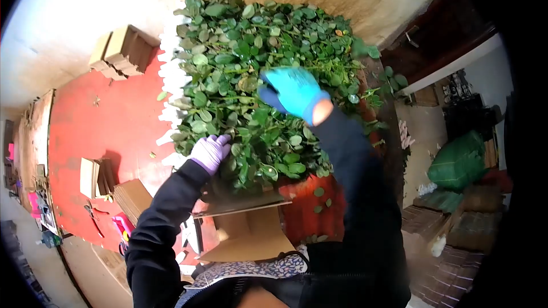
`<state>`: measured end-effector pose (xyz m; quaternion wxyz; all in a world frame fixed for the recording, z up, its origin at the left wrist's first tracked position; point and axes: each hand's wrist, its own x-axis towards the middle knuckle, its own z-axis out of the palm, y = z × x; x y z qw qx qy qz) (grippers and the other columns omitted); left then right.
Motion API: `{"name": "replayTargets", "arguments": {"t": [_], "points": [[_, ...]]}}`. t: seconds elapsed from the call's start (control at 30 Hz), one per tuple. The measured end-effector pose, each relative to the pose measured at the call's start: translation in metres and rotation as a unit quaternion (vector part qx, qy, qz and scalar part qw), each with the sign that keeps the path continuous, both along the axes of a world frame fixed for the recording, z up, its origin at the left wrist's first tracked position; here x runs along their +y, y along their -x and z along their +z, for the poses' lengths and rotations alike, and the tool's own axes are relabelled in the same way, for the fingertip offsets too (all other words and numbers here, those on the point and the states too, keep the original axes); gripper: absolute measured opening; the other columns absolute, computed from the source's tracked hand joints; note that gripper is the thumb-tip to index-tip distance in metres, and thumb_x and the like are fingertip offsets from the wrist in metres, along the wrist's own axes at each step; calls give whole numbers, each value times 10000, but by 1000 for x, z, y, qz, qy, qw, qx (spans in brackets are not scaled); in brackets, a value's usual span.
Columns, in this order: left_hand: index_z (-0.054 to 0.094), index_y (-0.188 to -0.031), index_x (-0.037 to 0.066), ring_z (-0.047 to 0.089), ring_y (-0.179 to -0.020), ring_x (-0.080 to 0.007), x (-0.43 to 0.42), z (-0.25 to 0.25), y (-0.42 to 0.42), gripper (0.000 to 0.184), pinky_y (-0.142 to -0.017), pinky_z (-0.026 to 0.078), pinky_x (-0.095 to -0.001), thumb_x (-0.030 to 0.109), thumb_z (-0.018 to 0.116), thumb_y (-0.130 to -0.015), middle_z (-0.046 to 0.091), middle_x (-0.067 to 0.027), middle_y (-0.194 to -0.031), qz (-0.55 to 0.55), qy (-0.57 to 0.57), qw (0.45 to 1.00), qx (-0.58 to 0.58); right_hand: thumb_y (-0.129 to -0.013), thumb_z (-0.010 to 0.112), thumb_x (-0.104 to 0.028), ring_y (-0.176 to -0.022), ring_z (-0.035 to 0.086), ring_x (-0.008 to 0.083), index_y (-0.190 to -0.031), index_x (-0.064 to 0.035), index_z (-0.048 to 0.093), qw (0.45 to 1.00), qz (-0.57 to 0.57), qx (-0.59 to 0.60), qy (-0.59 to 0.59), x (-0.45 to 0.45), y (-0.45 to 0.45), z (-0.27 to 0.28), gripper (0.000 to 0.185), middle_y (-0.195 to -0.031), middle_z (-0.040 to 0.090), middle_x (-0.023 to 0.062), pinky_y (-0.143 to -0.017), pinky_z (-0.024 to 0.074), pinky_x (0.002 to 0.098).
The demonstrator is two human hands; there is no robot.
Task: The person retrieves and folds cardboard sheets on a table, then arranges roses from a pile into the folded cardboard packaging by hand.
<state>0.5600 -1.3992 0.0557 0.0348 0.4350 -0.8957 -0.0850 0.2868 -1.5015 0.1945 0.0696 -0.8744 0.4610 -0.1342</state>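
A broad pile of leafy green stems point(245, 85) lies on the red table, with white pieces point(171, 88) lined along its left edge. My left hand point(210, 153), in a lavender glove, rests at the pile's near left corner, its fingers spread on the leaves. My right hand point(294, 91), in a blue glove with darker fingertips, is over the middle of the pile. Its thumb and fingers are apart, slightly blurred, with nothing visible between them. Right in front of my body stands an open cardboard box point(251, 231), below the pile's near edge.
Folded cardboard pieces point(127, 51) stand at the table's back left, with more cardboard point(97, 178) nearer. Red-handled pliers point(94, 217) and a pink tool point(122, 225) lie at the table's near left. A wall backs the pile. On the right sits a green sack point(459, 162).
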Motion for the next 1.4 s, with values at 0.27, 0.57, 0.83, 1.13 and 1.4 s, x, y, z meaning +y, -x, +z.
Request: {"name": "replayTargets", "arguments": {"t": [0.27,0.57,0.83,1.13,1.4], "points": [[604,-1202,167,618,-808,-383,12,8,2,300,-742,520,-465,260,547,-922,624,-187,-942,72,-31,993,85,-883,561,-241,-1030,621,359,-1182,-62,572,992,-118,20,28,-193,-91,-42,349,-1131,638,192,-860,486,490],[621,-1044,88,566,-1027,-303,14,10,-1,226,-785,513,-411,160,550,-842,523,-117,-1351,-17,-10,1000,-4,-786,699,-279,-822,644,330,-1001,-103,587,977,54,175,113,-93,-67,-68,300,-865,636,127,-742,462,512],[570,-1168,89,579,-1005,-313,13,20,4,355,-787,519,-434,196,591,-830,527,-131,-1323,-6,-3,1000,4,-791,634,-195,-773,633,353,-994,-94,565,987,-49,47,146,-151,-56,-21,237,-855,630,151,-663,498,486],[456,-1352,71,580,-932,-343,7,14,3,673,-779,514,-445,56,579,-690,595,-125,-1164,89,6,992,92,-706,654,-116,-764,609,302,-1135,-96,565,931,12,147,334,-24,-50,91,438,-863,586,117,-643,485,432],[487,-1347,140,558,-993,-304,6,26,11,636,-809,480,-411,65,578,-722,570,-97,-1093,66,-78,995,-17,-858,576,-172,-787,606,281,-1118,-36,576,859,-122,132,480,-7,27,135,293,-924,625,127,-655,502,402]]}}
